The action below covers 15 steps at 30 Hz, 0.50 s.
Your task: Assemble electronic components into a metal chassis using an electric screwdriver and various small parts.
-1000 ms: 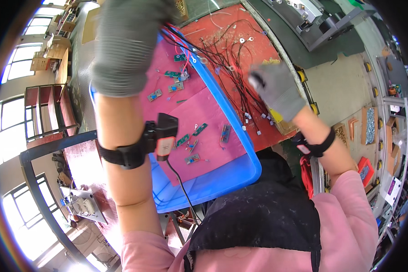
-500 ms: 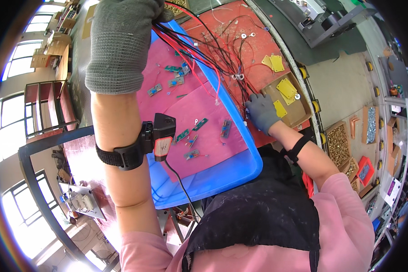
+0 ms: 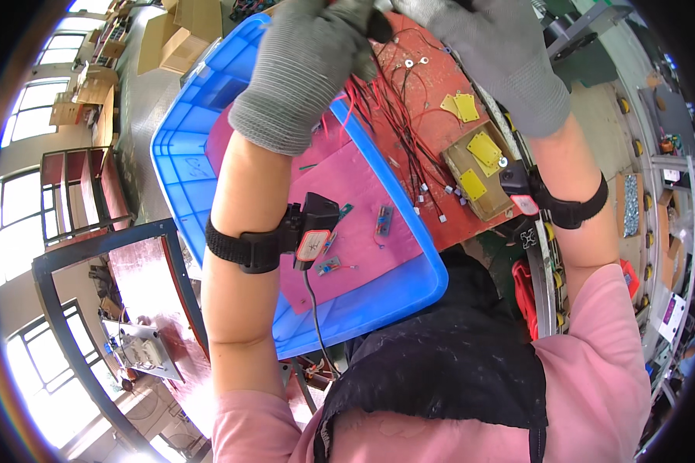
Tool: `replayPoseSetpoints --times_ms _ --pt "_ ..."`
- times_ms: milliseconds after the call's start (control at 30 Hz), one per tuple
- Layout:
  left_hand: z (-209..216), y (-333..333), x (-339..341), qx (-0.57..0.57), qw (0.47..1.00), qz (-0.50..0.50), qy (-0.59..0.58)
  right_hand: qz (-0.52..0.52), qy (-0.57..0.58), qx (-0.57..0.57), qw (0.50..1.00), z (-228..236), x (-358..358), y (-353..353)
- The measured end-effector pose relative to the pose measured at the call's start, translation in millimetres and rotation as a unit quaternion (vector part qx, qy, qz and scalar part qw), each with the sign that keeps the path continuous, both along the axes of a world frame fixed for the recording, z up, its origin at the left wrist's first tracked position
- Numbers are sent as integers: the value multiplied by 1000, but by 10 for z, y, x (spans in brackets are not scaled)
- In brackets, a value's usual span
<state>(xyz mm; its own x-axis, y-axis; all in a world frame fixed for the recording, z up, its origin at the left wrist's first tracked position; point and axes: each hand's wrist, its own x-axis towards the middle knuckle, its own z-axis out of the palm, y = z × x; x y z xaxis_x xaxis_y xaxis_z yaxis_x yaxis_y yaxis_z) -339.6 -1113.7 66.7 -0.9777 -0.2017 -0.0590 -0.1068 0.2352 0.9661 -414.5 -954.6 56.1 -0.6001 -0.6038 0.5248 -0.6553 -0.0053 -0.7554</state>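
Note:
My left hand [image 3: 297,73], in a grey knit glove, is at the top over the far part of the blue bin [image 3: 434,270], its fingers curled around a bundle of red and black wires [image 3: 398,127]. Their lower ends, with small white connectors, lie on the red tabletop. My right hand [image 3: 510,65], gloved too, is raised at the upper right above the table; the upper picture edge cuts off its fingertips, so its grip is hidden. Inside the bin, small circuit boards with blue parts [image 3: 384,221] lie on a pink sheet [image 3: 371,185].
A shallow cardboard box [image 3: 493,202] with yellow plates [image 3: 472,185] stands at the right of the red table [image 3: 432,85]. More yellow plates [image 3: 463,106] lie beyond it. A dark metal frame [image 3: 104,247] stands at left. An open carton [image 3: 181,35] is at the far left.
My right hand has risen from the wires' lower ends beside the cardboard box to the upper right. My left hand has moved right, and the wires now hang lower and straighter.

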Motion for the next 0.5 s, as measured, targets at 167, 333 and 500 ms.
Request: replayPoseSetpoints --times_ms 167,333,500 --pt "632 -795 523 -638 725 122 230 -87 -103 11 991 -796 -412 -401" --pt "1143 -1042 1172 98 936 111 319 159 -313 61 934 -2282 -421 -1097" --pt "858 -1164 1293 41 949 142 277 29 -86 375 923 -2837 -545 -1628"
